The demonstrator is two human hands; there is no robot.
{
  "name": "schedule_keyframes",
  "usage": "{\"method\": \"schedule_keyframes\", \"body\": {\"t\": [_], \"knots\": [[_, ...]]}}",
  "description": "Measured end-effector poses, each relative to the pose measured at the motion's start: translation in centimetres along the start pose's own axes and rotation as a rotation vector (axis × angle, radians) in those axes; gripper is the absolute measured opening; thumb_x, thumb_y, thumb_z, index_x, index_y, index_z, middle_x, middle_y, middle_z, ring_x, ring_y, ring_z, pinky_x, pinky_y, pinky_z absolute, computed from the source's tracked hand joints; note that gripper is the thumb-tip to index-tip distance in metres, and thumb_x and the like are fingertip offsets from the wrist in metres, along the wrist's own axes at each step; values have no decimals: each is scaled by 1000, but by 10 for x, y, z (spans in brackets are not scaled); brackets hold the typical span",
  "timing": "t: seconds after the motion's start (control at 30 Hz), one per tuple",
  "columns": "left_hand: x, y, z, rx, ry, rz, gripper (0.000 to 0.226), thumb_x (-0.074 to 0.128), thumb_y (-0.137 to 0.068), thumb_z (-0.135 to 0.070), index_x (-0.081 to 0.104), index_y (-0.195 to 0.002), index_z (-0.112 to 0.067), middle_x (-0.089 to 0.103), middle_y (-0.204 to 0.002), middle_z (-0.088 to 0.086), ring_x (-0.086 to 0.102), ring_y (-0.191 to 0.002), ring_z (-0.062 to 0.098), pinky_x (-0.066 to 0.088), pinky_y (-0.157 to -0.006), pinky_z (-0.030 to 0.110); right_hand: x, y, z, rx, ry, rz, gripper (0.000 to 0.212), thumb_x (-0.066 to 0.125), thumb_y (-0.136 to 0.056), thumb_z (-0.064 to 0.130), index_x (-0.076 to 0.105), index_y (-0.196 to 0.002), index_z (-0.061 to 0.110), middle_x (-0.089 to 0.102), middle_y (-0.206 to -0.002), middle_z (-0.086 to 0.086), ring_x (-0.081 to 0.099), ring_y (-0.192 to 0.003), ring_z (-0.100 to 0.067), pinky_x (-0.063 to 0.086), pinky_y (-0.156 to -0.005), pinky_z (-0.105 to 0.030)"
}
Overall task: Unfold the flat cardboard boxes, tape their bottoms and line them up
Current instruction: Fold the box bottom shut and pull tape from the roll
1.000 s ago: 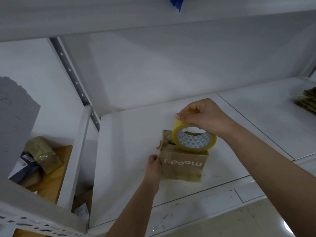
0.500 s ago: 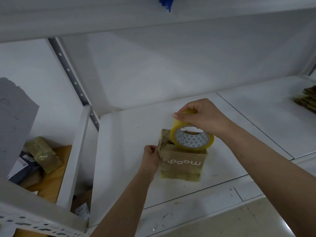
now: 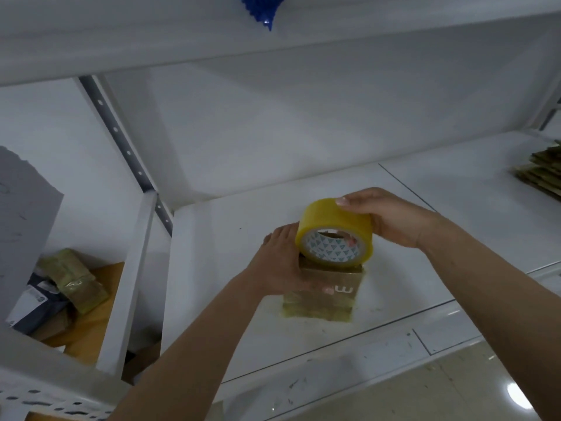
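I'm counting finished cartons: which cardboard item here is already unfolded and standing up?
The small brown box under the yellow tape roll at the shelf's middle; the cardboard pieces at the far right lie flat, stacked.

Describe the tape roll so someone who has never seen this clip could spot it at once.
Find the white shelf in the middle of the view. A small brown box stands near its front edge, and the tape roll sits on top, gripped by the right hand. It is the only bright yellow thing there.
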State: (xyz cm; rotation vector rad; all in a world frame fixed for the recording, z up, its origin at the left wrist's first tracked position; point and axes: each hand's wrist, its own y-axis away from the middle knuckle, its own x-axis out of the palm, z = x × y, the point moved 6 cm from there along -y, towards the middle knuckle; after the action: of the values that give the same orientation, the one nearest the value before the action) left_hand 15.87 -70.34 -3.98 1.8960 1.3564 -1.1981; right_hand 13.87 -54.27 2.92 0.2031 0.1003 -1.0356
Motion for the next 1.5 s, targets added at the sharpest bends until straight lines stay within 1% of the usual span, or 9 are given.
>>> {"method": "schedule_keyframes", "body": {"t": [0.17, 0.43, 0.7, 0.8, 0.9, 1.0, 1.13, 1.27, 1.5], "knots": [[-1, 1, -3, 80, -195, -25, 101, 67, -66, -74, 36, -143, -17, 42, -137, 2, 38, -126, 23, 30, -107, 34, -1, 0, 16, -49, 255, -133, 48, 70, -80, 46, 65, -77, -2, 60, -70, -7, 59, -66, -17, 45, -67, -31], [-1, 1, -5, 85, -216, 15, 94, 64, -68, -74, 34, -140, -22, 42, -137, 0, 40, -123, 21, 32, -105, 33, -45, 20, 9, 272, 880, -200, 59, 72, -72, 64, 54, -49, 13, 53, -40, 1, 55, -40, -15, 42, -46, -21], [-2, 2, -7, 76, -214, 27, 94, 65, -69, -73, 34, -141, -21, 41, -138, -1, 39, -125, 21, 31, -108, 34, -48, 19, -38, 384, 883, -216, 58, 72, -71, 66, 57, -53, 13, 55, -39, 4, 58, -40, -14, 47, -53, -26], [-3, 3, -10, 77, -246, 46, 98, 63, -71, -73, 29, -146, -21, 37, -145, 0, 34, -133, 21, 25, -113, 36, -44, 18, -48, 384, 856, -203, 58, 71, -73, 65, 66, -63, 8, 61, -52, -3, 62, -49, -18, 47, -54, -26], [-3, 3, -10, 23, -383, 152, 117, 49, -71, -82, 1, -156, -17, 8, -162, 1, 1, -150, 25, 3, -121, 48, -44, 18, -50, 357, 821, -199, 60, 70, -75, 64, 68, -69, 4, 62, -60, -7, 62, -54, -19, 48, -56, -28], [-3, -2, -28, 48, -537, 142, 127, 22, -62, -93, -22, -151, -13, -24, -160, 4, -27, -145, 23, -14, -117, 47, -45, 18, -52, 336, 808, -199, 58, 70, -75, 63, 66, -66, 6, 60, -58, -6, 58, -50, -17, 46, -55, -27], [28, -4, -54, 102, -498, 264, 106, 28, -85, -78, -21, -151, -11, -28, -158, 6, -27, -145, 18, -9, -120, 45, -45, 21, -56, 316, 737, -201, 58, 68, -79, 60, 73, -76, 2, 67, -65, -7, 64, -60, -20, 46, -57, -27], [34, -6, -48, 104, -521, 291, 90, 28, -95, -65, -20, -151, -14, -28, -158, 5, -25, -145, 17, -6, -121, 44, -51, 31, -64, 328, 517, -156, 39, 70, -84, 48, 77, -86, 9, 75, -84, -8, 71, -82, -24, 53, -76, -32], [33, -5, -46, 111, -528, 281, 86, 28, -96, -63, -21, -151, -18, -29, -157, 3, -26, -145, 15, -6, -120, 43, -51, 27, -77, 376, 734, -132, 58, 66, -81, 61, 62, -67, 4, 60, -63, -8, 57, -57, -17, 42, -61, -28]]}}
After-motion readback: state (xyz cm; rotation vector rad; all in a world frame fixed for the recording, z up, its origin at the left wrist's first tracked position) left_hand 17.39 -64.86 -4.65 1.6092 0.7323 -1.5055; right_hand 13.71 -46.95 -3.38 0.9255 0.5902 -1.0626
